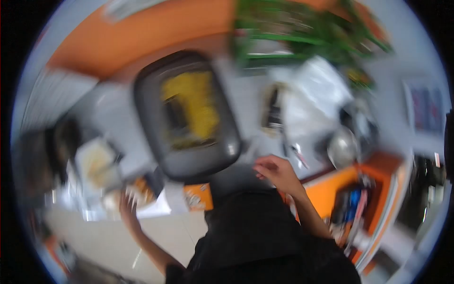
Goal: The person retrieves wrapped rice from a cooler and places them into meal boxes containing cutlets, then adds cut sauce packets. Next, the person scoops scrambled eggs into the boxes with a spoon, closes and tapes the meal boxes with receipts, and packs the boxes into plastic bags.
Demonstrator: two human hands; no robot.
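Observation:
Motion blur softens the whole view. My left hand (128,206) is at the counter's near edge on the left, fingers stretched and slightly apart. It is beside a pale round thing (111,200) and some orange-brown pieces (143,188); whether it touches them is unclear. My right hand (275,171) hovers in front of my body, its fingers loosely bent with nothing visible in them. To its upper left stands a large dark grey pan (227,118) with yellow food (201,102) and a dark block-shaped thing (176,112) inside.
A white tray (97,161) with pale yellow stuff stands left. Right of the pan lie a clear plastic bag (314,92) and a metal bowl (343,147). A green rack (283,35) stands behind. An orange packet (198,197) is at the near edge, and an open orange cabinet (326,189) right.

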